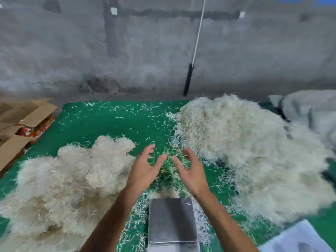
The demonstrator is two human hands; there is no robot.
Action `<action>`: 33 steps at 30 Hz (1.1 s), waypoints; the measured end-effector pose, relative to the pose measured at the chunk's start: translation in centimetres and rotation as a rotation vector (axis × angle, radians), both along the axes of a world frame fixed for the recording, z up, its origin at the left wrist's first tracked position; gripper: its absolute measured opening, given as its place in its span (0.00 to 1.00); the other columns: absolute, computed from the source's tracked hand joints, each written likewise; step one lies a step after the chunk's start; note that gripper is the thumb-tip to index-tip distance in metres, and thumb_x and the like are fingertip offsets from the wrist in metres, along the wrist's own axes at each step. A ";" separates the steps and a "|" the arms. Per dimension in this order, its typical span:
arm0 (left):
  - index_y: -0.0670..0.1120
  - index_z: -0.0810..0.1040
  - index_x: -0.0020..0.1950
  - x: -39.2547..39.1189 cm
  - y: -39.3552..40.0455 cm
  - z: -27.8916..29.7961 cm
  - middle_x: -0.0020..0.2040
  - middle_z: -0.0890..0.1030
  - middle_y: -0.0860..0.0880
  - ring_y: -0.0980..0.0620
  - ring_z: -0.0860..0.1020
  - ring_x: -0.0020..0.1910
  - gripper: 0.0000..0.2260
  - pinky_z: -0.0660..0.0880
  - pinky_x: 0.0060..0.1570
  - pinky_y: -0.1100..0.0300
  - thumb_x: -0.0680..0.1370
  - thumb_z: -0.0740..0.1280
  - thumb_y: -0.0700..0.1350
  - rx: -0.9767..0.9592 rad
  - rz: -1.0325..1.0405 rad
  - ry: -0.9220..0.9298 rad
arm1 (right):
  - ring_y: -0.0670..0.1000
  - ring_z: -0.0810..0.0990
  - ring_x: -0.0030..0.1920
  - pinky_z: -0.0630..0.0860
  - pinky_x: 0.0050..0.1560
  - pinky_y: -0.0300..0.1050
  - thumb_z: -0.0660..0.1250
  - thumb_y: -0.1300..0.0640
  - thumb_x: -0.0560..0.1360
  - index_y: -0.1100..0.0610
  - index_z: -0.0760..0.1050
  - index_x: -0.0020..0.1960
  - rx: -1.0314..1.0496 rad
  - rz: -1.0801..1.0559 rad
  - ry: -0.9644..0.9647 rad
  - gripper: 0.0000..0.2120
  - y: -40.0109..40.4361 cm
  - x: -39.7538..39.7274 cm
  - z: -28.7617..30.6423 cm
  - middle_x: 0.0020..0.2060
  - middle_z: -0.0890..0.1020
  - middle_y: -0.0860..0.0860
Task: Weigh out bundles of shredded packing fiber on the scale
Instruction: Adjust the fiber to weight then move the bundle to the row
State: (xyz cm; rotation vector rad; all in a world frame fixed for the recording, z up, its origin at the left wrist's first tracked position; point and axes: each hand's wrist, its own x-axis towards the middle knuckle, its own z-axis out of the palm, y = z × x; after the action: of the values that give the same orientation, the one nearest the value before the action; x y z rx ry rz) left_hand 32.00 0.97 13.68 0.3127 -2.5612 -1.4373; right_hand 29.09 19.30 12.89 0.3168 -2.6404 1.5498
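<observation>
Pale shredded fiber lies in two masses on the work surface. The larger heap [241, 151] sits to the right of and beyond the right hand; a lower spread of bundles [63, 182] lies to the left of the left hand, its edge close to that forearm. The metal scale platform [171, 220] sits between the two forearms, nearer the person than the hands, its plate bare.

The left hand [145, 166] and right hand [190, 170] are raised side by side, palms turned toward each other, fingers spread and slightly curved, holding nothing. Motion blur softens both.

The green mat [112, 120] covering the surface is littered with loose strands, thickest under and beyond the hands. Brown cardboard boxes [20, 124] stand far left of the left hand, with a red printed packet [36, 130] beneath a flap; its print is unreadable. A grey sack [309, 110] lies beyond the large heap. White paper [298, 239] lies beside the right forearm. Behind stands a rough grey concrete wall [72, 51], with a white cord [198, 33] running down to a black handle [188, 79].
</observation>
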 end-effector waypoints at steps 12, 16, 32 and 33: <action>0.57 0.65 0.74 -5.8 17.0 -1.6 0.70 0.74 0.55 0.59 0.77 0.54 0.31 0.72 0.56 0.55 0.75 0.65 0.68 0.169 -0.245 -0.111 | 0.49 0.74 0.71 0.72 0.72 0.59 0.56 0.17 0.69 0.48 0.60 0.81 -0.002 -0.351 -0.108 0.50 17.9 0.6 -1.0 0.75 0.73 0.48; 0.57 0.65 0.74 -7.8 20.6 -1.8 0.70 0.74 0.56 0.54 0.78 0.59 0.31 0.73 0.60 0.50 0.75 0.64 0.68 0.166 -0.296 -0.126 | 0.47 0.75 0.68 0.74 0.70 0.56 0.58 0.21 0.73 0.49 0.59 0.81 0.008 -0.384 -0.086 0.46 20.7 -0.3 -1.0 0.74 0.74 0.47; 0.54 0.68 0.73 -17.5 32.5 -5.8 0.69 0.75 0.50 0.53 0.78 0.57 0.28 0.73 0.51 0.61 0.77 0.65 0.66 0.116 -0.414 -0.224 | 0.55 0.66 0.77 0.64 0.76 0.55 0.59 0.26 0.77 0.52 0.63 0.80 0.553 -0.519 -0.070 0.41 33.8 -10.0 -7.9 0.78 0.68 0.54; 0.54 0.68 0.73 -18.0 33.3 -6.3 0.70 0.75 0.49 0.53 0.78 0.58 0.29 0.72 0.51 0.62 0.77 0.65 0.66 0.103 -0.430 -0.235 | 0.56 0.63 0.79 0.61 0.79 0.55 0.60 0.26 0.77 0.52 0.62 0.80 0.622 -0.497 -0.089 0.42 34.3 -10.7 -8.9 0.80 0.65 0.54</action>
State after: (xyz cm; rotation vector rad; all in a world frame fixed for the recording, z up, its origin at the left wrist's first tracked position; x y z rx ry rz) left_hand 14.00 34.23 7.33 -0.0699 -2.8740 -1.7728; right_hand 18.42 53.65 4.01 -0.3732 -2.8905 0.5992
